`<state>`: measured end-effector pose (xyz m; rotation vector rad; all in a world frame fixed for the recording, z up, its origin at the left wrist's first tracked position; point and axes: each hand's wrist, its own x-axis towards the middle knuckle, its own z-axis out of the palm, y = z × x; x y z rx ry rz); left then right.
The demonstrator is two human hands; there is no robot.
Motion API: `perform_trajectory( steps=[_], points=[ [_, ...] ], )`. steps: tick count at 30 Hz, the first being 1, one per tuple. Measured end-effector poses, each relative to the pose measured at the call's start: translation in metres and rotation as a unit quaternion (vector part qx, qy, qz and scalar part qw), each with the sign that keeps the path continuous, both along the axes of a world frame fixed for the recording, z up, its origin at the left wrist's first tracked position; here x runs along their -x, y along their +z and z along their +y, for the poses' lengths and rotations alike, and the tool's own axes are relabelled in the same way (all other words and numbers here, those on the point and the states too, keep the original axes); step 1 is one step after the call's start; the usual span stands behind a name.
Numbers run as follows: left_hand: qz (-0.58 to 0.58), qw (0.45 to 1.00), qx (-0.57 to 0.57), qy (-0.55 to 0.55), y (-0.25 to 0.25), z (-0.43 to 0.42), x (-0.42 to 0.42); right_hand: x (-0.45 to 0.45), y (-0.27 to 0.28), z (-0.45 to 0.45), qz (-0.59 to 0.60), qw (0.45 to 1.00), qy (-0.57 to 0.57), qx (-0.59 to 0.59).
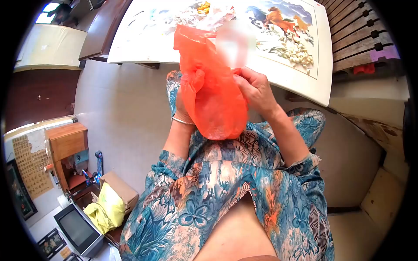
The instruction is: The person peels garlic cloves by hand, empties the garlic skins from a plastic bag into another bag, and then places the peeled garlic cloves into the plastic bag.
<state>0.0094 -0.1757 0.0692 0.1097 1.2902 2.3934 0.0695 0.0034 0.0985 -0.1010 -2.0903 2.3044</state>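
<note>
A thin red plastic bag [215, 100] hangs in front of my lap, crumpled at its upper left and rounded at the bottom. My right hand [257, 89] pinches the bag's right edge between thumb and fingers. On the other side, my left hand [181, 108] is mostly covered by the bag; a bracelet shows at its wrist, but its fingers are hidden. What the bag contains, if anything, cannot be made out. A blurred pale patch lies beside the bag's top.
Ahead stands a white table [265, 69] with a horse picture on top. Small pale pieces [300, 54] are heaped at its right, and clear crumpled plastic [217, 17] lies farther back. A slatted wooden bench [361, 35] is at right, a cardboard box [119, 189] at lower left.
</note>
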Motion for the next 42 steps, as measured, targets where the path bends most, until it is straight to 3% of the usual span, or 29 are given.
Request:
perform_trajectory(
  steps=[1, 3, 6, 9, 10, 13, 16, 19, 23, 26, 42],
  points=[
    [-0.028, 0.999, -0.012, -0.010, -0.011, -0.004, 0.006, -0.002, 0.002, -0.004, -0.010, 1.000, 0.007, -0.019],
    [-0.085, 0.995, -0.035, -0.031, -0.036, -0.019, 0.023, -0.002, -0.003, -0.009, 0.015, 0.996, -0.086, 0.035],
    [-0.011, 0.955, 0.260, 0.142, -0.050, -0.046, 0.029, -0.004, -0.001, -0.003, 0.046, 0.973, -0.189, 0.124],
    [0.074, 0.958, 0.266, 0.079, -0.009, -0.046, 0.013, -0.011, -0.005, 0.001, 0.043, 0.975, -0.207, 0.072],
    [0.097, 0.970, 0.222, 0.037, 0.007, -0.034, 0.004, -0.011, -0.007, -0.003, 0.044, 0.976, -0.209, 0.052],
    [0.193, 0.948, 0.240, -0.087, 0.024, 0.012, -0.012, -0.004, -0.011, -0.014, 0.056, 0.982, -0.183, 0.002],
    [0.106, 0.977, 0.150, -0.111, 0.037, 0.036, -0.024, -0.009, -0.018, -0.019, 0.049, 0.988, -0.148, -0.002],
    [0.104, 0.975, 0.171, -0.093, 0.012, 0.018, -0.009, -0.017, -0.015, 0.001, 0.050, 0.984, -0.156, 0.068],
    [0.036, 0.997, 0.062, 0.035, 0.010, 0.004, 0.001, -0.026, -0.021, 0.027, 0.068, 0.958, -0.275, 0.039],
    [0.031, 0.997, 0.039, 0.051, 0.005, -0.010, 0.010, -0.030, -0.014, 0.035, 0.073, 0.942, -0.324, 0.039],
    [0.050, 0.997, 0.003, 0.063, 0.007, -0.028, 0.018, -0.035, -0.002, 0.032, 0.114, 0.943, -0.312, -0.002]
  ],
)
